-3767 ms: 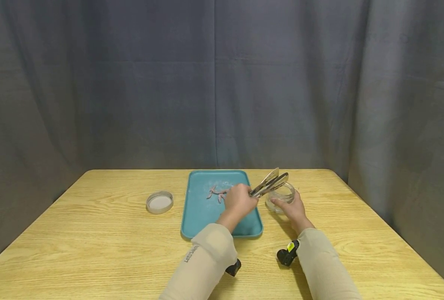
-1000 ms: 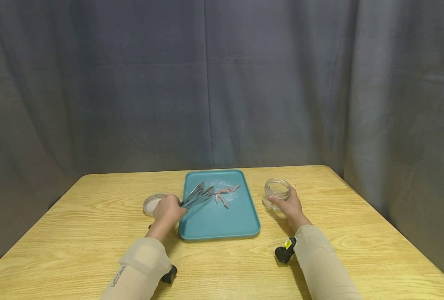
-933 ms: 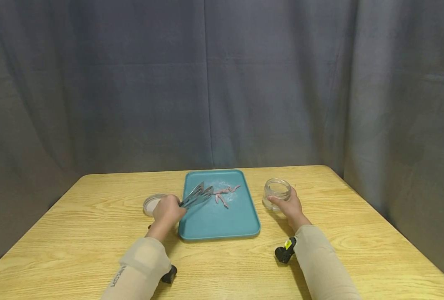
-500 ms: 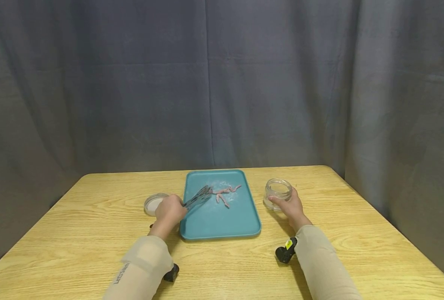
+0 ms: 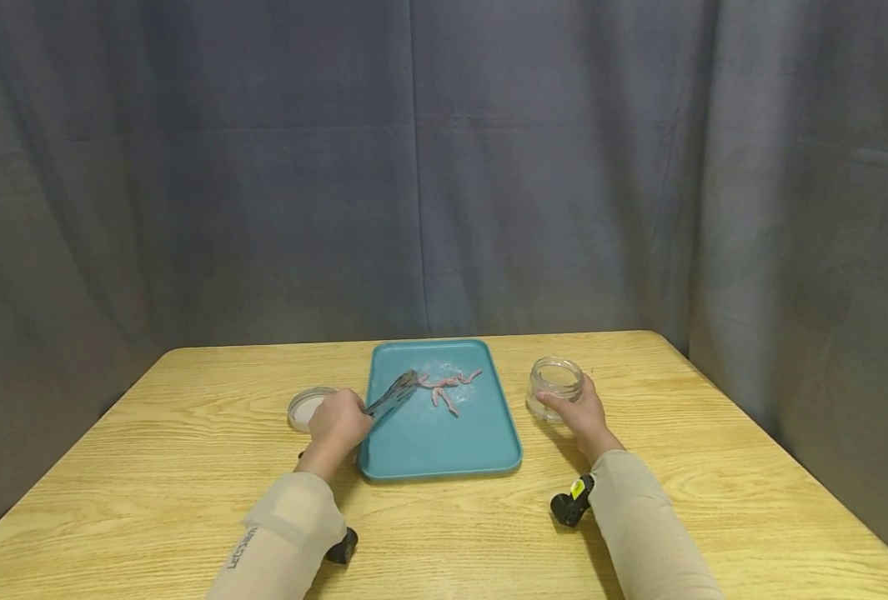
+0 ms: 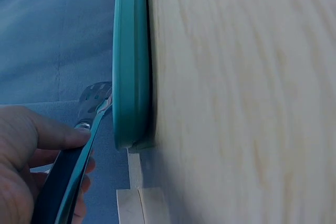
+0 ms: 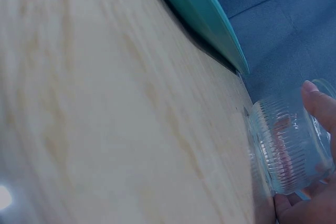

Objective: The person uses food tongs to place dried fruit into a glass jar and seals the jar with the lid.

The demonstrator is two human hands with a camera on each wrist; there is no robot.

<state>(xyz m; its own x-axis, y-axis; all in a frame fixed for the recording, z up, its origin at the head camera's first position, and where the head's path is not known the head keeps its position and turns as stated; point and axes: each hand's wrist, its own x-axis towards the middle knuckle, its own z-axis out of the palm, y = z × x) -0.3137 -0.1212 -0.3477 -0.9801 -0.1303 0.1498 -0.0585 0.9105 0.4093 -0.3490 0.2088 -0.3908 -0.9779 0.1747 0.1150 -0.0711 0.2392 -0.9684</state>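
Observation:
My left hand (image 5: pixel 338 421) grips a pair of metal tongs (image 5: pixel 394 393) with dark handles, thumb along one arm in the left wrist view. The tong ends are pressed together over the tray (image 5: pixel 444 450), right at the left end of thin, wrinkled pink strips (image 5: pixel 445 400), which look like raw meat. White powder dusts the tray around them. My right hand (image 5: pixel 584 415) holds a ribbed glass jar (image 5: pixel 556 379) upright on the table, with no lid on it. Through its wall in the right wrist view, a pinkish piece (image 7: pixel 283 150) shows inside.
A round lid (image 5: pixel 308 408) with a white inside lies left of the tray, partly behind my left hand. The wooden table (image 5: pixel 444 542) ends at a grey curtain (image 5: pixel 444 183) at the back and sides.
My left hand has brought the tongs from above the jar leftward to the tray. Their spread ends have closed together beside the strips. My right hand stays on the jar.

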